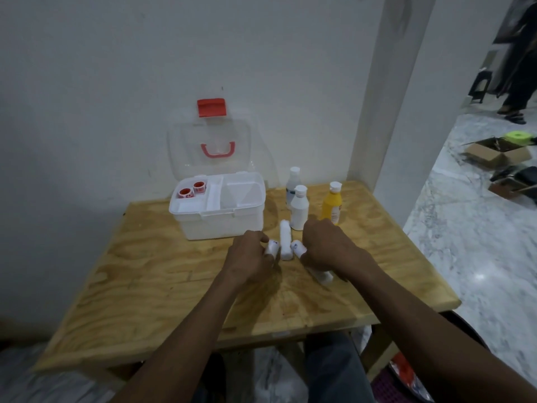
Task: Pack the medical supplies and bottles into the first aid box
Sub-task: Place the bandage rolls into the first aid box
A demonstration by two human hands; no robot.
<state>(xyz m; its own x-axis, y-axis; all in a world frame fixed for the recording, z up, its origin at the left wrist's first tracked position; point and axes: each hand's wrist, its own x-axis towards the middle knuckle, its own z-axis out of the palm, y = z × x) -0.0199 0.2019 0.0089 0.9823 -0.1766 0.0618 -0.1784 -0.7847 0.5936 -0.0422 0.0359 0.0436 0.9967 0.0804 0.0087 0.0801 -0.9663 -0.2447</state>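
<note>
A pale plywood worktop (174, 286) is standing against a plain white wall (116, 68). Far right of the hands, a white pillar (386, 91) is rising from the worktop's back corner. Beyond it, grey marble floor (465, 242) is gleaming with reflected light, with open cardboard boxes (494, 154) lying on it.
</note>
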